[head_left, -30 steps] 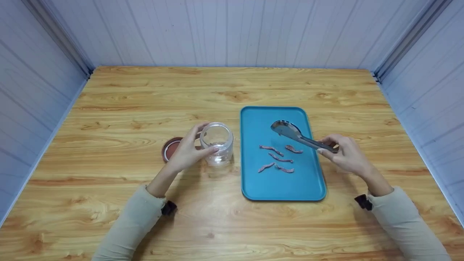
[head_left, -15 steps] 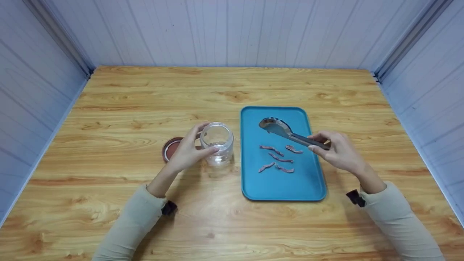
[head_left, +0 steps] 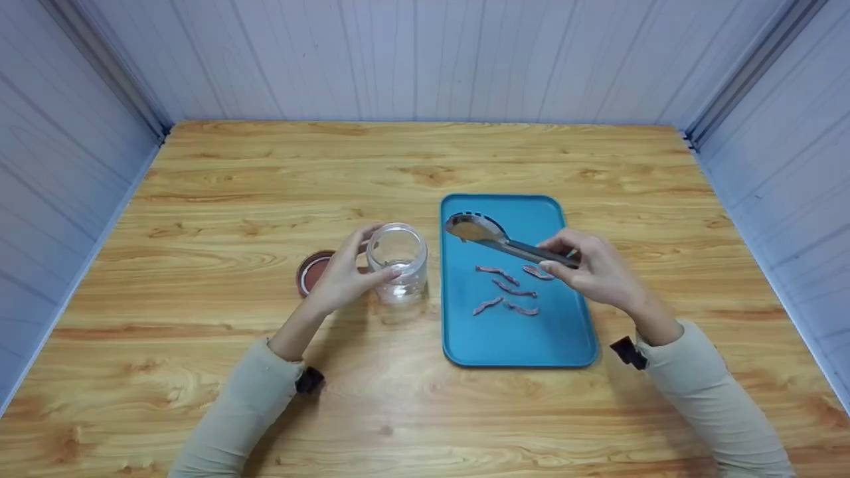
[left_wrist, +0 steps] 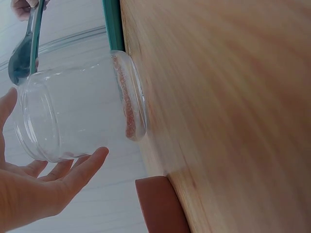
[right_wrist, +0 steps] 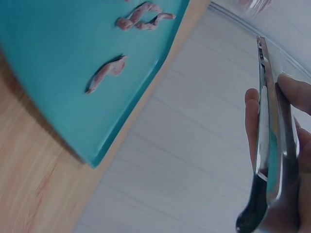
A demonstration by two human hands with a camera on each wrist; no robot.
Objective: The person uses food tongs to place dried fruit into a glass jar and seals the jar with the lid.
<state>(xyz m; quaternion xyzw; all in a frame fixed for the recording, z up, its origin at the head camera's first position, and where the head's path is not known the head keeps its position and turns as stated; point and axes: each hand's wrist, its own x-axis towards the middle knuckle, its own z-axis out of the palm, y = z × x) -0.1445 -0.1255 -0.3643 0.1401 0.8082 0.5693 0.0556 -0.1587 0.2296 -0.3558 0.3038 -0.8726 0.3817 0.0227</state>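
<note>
My left hand (head_left: 342,279) holds a clear jar (head_left: 413,269) upright on the table, thumb on the near side and fingers round the far side. Inside, a reddish meat strip (left_wrist: 125,102) lies along the jar's bottom in the left wrist view. With my right hand (head_left: 597,269) I grip metal tongs (head_left: 475,229) by the handle. Their head is over the tray's upper left edge, just right of the jar. A small reddish bit (left_wrist: 36,63) shows at the tongs' lower edge. Several meat strips (head_left: 514,289) lie on the blue tray (head_left: 518,345) below.
A reddish-brown lid (head_left: 315,273) rests on the table left of the jar, partly behind my left hand. The tray sits just right of the jar on the wooden table (head_left: 385,411). White panelled walls (head_left: 425,60) enclose the back and sides.
My right hand has moved left with the tongs, bringing their head from over the tray's middle to its left edge near the jar. The left hand and jar have stayed still.
</note>
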